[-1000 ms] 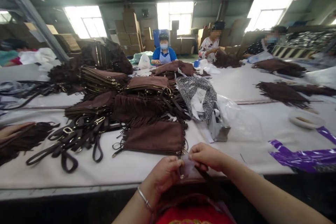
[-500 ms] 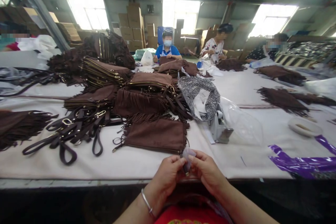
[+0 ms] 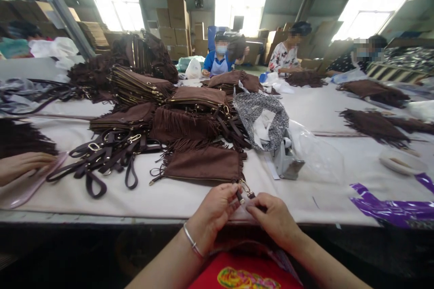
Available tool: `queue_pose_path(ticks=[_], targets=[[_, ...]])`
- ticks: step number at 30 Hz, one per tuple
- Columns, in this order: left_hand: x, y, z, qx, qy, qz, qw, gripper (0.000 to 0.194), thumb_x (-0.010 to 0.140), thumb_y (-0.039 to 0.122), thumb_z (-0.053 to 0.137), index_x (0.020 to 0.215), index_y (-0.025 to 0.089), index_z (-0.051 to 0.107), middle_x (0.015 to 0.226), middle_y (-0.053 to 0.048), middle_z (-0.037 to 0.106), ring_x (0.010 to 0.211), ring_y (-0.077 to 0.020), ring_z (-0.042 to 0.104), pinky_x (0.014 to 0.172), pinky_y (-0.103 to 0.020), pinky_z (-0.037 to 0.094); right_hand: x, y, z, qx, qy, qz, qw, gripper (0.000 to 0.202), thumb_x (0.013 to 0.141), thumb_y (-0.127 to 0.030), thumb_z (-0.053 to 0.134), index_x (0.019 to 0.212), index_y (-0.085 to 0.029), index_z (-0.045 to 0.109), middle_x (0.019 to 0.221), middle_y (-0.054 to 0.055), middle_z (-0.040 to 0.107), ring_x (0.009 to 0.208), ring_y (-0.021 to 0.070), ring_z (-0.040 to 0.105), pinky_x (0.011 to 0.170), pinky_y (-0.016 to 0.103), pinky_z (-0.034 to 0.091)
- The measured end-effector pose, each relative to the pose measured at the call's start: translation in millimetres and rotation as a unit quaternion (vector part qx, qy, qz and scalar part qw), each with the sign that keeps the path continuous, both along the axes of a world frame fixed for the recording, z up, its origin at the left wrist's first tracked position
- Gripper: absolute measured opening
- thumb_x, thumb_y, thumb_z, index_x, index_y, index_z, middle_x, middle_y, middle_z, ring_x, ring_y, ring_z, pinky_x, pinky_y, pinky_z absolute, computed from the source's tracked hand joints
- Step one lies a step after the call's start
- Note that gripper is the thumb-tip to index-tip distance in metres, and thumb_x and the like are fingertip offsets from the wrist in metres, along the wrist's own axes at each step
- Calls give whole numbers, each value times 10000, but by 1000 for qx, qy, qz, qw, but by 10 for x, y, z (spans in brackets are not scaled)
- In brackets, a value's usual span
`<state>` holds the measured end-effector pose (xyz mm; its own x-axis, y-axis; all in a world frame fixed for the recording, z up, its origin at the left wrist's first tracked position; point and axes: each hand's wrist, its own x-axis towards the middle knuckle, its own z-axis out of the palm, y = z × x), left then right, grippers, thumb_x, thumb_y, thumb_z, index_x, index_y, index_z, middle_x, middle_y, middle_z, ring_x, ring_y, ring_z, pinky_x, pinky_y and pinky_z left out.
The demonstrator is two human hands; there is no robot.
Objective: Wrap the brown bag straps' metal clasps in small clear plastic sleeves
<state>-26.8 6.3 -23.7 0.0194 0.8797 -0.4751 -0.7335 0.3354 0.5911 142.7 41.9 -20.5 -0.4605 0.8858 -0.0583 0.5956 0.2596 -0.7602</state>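
Note:
A brown fringed pouch (image 3: 203, 162) lies flat on the table just beyond my hands. My left hand (image 3: 217, 210), with a bangle at the wrist, pinches a dark zipper pull (image 3: 240, 198) with a metal tip at the pouch's near right corner. Beside it a gold clasp (image 3: 246, 186) joins a short dark strap end. My right hand (image 3: 276, 219) is closed around this strap, its fingertips close to the left ones. Something small and pale shows at the right fingertips, too small to name.
Left of the pouch lie dark wrist straps (image 3: 108, 158), with stacked pouches (image 3: 142, 86) behind. A tape dispenser (image 3: 288, 162) and patterned bag (image 3: 261, 119) stand right; purple plastic (image 3: 389, 207) lies farther right. A co-worker's hand (image 3: 27, 165) rests by pinkish plastic (image 3: 40, 185).
The pale wrapping between my fingers no longer covers the metal parts; clasp and zipper pull now show. My hands are slightly farther apart. A co-worker's hand and pinkish plastic have come in at left.

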Motion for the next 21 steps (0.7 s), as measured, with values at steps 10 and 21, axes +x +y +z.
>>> queue_pose_path(ticks=[10, 21], targets=[[117, -1, -83, 5, 56, 34, 998, 256, 605, 286, 814, 750, 130, 673, 817, -52, 661, 757, -142, 574, 684, -241, 433, -24, -77, 62, -71, 21, -16, 997, 154, 762, -316, 633, 722, -188, 709, 747, 33, 713, 740, 208, 635, 700, 286, 453], [159, 22, -128, 11, 74, 52, 996, 308, 578, 359, 824, 713, 131, 668, 773, -54, 652, 727, -148, 561, 675, -254, 420, 3, -84, -20, -164, 76, -43, 983, 227, 738, -363, 651, 744, -147, 721, 712, 33, 699, 668, 178, 596, 627, 265, 444]])
